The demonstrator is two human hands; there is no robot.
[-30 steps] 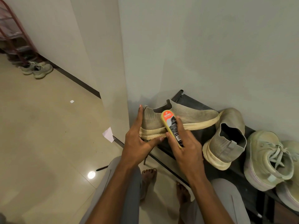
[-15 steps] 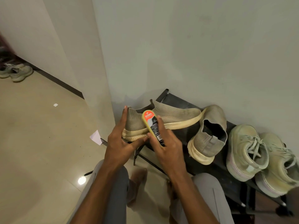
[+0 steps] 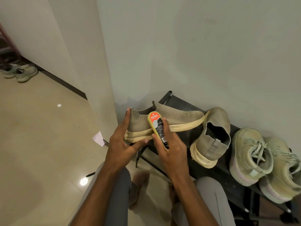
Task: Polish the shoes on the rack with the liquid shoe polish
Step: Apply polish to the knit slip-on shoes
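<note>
On the rack's (image 3: 210,162) left end, polishing of the first slip-on shoe (image 3: 164,119) is in hand. Left hand (image 3: 122,144) braces its heel, fingers straight along the back, thumb under the sole. Right hand (image 3: 169,144) grips the liquid polish bottle (image 3: 157,128), which lies flat against the shoe's side at the sole edge; applicator tip hidden, can't tell contact. Fill level not visible through the label. Next, probably: sweep along the upper with light pressure, keeping the heel steady. Second slip-on (image 3: 211,137) and lace-up pair (image 3: 254,154) wait to the right.
</note>
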